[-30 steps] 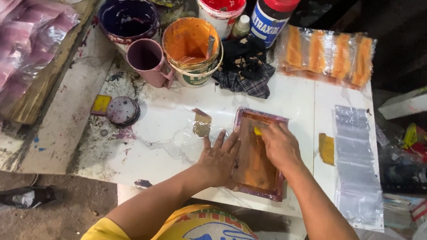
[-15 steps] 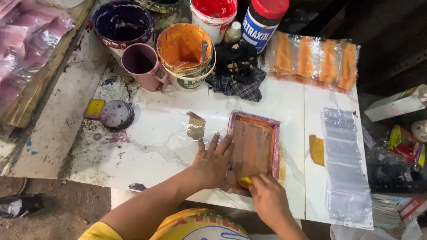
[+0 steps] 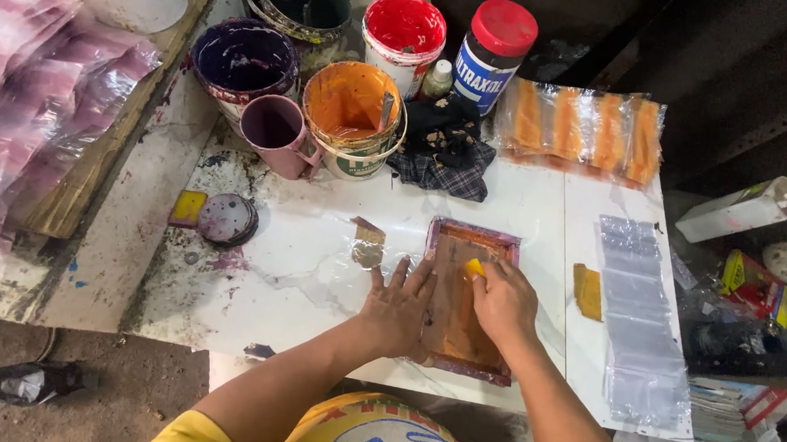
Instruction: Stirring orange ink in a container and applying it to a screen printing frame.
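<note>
Both hands worked at a small wooden-framed printing screen (image 3: 463, 300) lying flat on the white tabletop (image 3: 522, 202), near the front edge. His or her left hand (image 3: 399, 305) lay open, palm down and fingers spread, pressing on the screen's left frame rail and the clear plastic sheet (image 3: 318, 271) beside it. The right hand (image 3: 504, 302) was closed around a small yellow squeegee (image 3: 473, 269), held against the orange-stained mesh in the far half of the frame.

Just right of the screen lay a yellow-orange scrap (image 3: 589, 291), and further right a strip of clear plastic bags (image 3: 637, 336). At the far right of the table sat a row of bags printed with orange bars (image 3: 581, 125). Beyond the screen lay a dark checked rag (image 3: 443, 156), and behind it stood an orange paint bucket (image 3: 352, 118), a mauve mug (image 3: 276, 134), a purple paint bucket (image 3: 242, 64), a red paint tub (image 3: 404, 30) and a red-lidded jar (image 3: 495, 52). To the left, a round stained lid (image 3: 227, 219) lay just beside a yellow block (image 3: 187, 207). Pink-printed bags (image 3: 27, 108) were heaped at the far left.
</note>
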